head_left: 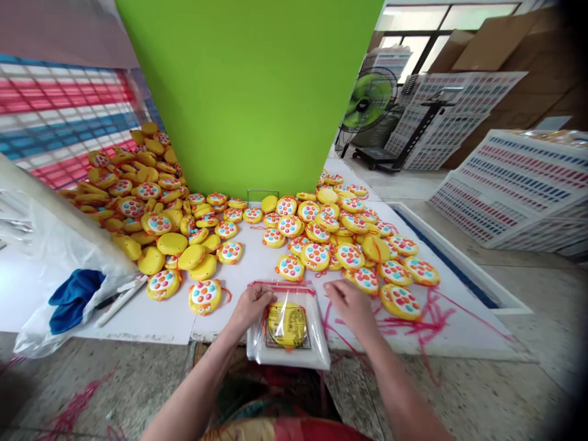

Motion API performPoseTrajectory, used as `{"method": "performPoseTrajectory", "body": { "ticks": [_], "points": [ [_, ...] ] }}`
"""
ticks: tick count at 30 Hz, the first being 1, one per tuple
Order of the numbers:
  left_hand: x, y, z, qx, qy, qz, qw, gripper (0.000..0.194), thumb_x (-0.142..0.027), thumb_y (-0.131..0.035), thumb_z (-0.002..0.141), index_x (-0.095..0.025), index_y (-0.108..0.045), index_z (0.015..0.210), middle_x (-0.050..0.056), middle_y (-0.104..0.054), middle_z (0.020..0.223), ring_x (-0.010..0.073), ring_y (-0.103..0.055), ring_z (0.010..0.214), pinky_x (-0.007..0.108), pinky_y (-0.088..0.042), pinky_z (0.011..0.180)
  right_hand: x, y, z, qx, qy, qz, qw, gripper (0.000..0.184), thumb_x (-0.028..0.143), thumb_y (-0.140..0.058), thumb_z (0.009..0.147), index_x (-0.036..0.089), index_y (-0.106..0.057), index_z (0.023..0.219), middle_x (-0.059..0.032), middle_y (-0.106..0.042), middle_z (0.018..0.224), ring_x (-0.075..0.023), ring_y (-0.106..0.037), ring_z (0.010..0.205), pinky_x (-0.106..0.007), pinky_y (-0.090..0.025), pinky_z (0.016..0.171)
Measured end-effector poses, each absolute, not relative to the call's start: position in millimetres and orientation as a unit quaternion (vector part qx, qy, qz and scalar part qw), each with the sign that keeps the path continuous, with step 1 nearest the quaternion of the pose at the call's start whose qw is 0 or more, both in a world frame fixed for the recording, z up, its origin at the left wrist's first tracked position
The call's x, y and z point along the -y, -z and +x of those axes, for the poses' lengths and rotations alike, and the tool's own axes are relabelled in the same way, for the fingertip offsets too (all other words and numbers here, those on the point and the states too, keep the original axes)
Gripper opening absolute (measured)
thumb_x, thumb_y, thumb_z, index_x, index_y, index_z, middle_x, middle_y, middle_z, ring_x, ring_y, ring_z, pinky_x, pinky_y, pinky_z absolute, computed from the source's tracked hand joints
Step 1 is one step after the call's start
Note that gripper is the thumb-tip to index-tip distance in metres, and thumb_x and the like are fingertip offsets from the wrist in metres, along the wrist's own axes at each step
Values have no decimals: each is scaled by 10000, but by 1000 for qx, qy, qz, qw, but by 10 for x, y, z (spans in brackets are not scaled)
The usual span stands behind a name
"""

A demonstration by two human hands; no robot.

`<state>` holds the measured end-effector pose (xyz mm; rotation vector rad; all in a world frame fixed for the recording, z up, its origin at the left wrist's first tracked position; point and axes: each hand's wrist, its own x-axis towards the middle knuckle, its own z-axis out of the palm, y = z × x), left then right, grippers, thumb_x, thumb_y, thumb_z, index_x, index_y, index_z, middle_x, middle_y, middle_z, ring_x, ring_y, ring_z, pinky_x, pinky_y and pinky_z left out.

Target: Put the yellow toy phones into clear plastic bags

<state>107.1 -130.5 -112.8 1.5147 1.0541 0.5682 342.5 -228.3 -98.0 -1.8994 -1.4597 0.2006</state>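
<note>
Yellow oval toy (288,324), back side up, in a clear bag (318,309) w/ black print, lower ctr of frame; bag sits on a stack of clear plastic bags (275,359) at the near edge of a white surface (250,263). L hand (252,304): fingers curled at bag's upper-left corner; can't tell if pinching it. R hand (351,302): fingers bent in, just beside bag's upper-right corner; can't tell if anything's in it. Pink strips (427,324) nearby, lower right. Beyond: piles of yellow toys w/ multicolored bumps, mid-left (149,191) & ctr-right (316,256). Blue cloth (76,299) far left. Tall green panel (252,92) upper ctr. Bkgd, upper right: green-bladed fan (365,104), platform scale (377,158), cardboard (498,49); white crates (519,184) mid-right.
</note>
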Motion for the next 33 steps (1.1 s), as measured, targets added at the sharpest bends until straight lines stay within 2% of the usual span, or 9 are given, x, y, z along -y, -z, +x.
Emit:
{"method": "performPoseTrajectory", "body": {
  "ticks": [4, 8, 12, 19, 23, 26, 29, 31, 33],
  "points": [
    [1307, 1128, 1028, -425, -257, 621, 607, 288, -439, -558, 799, -155, -588, 766, 30, -663, 754, 157, -593, 695, 254, -453, 630, 2078, 1024, 3065, 594, -233, -695, 332, 261, 362, -452, 856, 213, -657, 799, -49, -697, 794, -213, -625, 750, -310, -474, 697],
    [1290, 1092, 941, -375, -247, 575, 684, 344, -470, -619, 768, -144, -643, 871, 42, -692, 815, 157, -609, 726, 262, -473, 673, 2042, 1071, 3034, 540, -343, -661, 393, 178, 309, -513, 795, 190, -640, 833, -31, -703, 815, -190, -640, 750, -294, -493, 693],
    [1270, 1089, 879, -352, -247, 497, 754, 428, -436, -659, 749, -148, -647, 1066, 93, -706, 1003, 199, -643, 871, 305, -492, 768, 2115, 1111, 3166, 474, -414, -630, 455, 218, 333, -543, 777, 177, -643, 891, -48, -705, 865, -191, -648, 789, -317, -507, 731],
    [1244, 1129, 856, -373, -263, 486, 746, 143, -255, -558, 705, -142, -647, 705, 48, -676, 810, 152, -609, 718, 247, -471, 638, 2158, 1157, 3243, 438, -419, -643, 469, 198, 336, -555, 738, 161, -649, 743, -30, -661, 690, -149, -586, 624, -266, -465, 600],
    [1257, 1083, 879, -376, -273, 510, 724, 260, -358, -536, 753, -150, -578, 603, 48, -642, 727, 174, -602, 756, 248, -461, 646, 2117, 1075, 3171, 410, -439, -647, 469, 323, 438, -500, 815, 172, -620, 954, -23, -662, 714, -144, -585, 590, -246, -448, 519],
    [1287, 1054, 923, -407, -281, 528, 691, 351, -425, -579, 741, -161, -509, 520, -6, -540, 556, 120, -508, 570, 225, -409, 563, 2095, 1064, 3107, 434, -471, -622, 449, 383, 455, -579, 794, 181, -600, 1061, -35, -689, 844, -166, -644, 743, -269, -509, 639],
    [1327, 1039, 960, -421, -282, 520, 688, 353, -464, -604, 729, -147, -559, 580, -13, -545, 569, 99, -473, 530, 223, -409, 555, 2103, 1053, 3176, 443, -487, -600, 453, 421, 431, -609, 790, 178, -586, 1125, -38, -695, 850, -163, -650, 742, -272, -520, 643],
    [1352, 1033, 975, -427, -279, 509, 693, 375, -502, -605, 727, -131, -611, 669, 15, -602, 650, 111, -525, 577, 236, -445, 592, 2123, 987, 3328, 433, -419, -625, 496, 443, 424, -623, 784, 173, -588, 1147, -31, -690, 787, -153, -634, 665, -261, -509, 580],
    [1369, 1030, 986, -431, -275, 502, 697, 407, -526, -600, 730, -121, -632, 715, 37, -626, 682, 125, -564, 614, 247, -466, 618, 2139, 865, 3516, 376, -256, -648, 611, 468, 407, -631, 782, 166, -573, 1179, -28, -684, 791, -141, -622, 632, -265, -513, 578]
  ]
}}
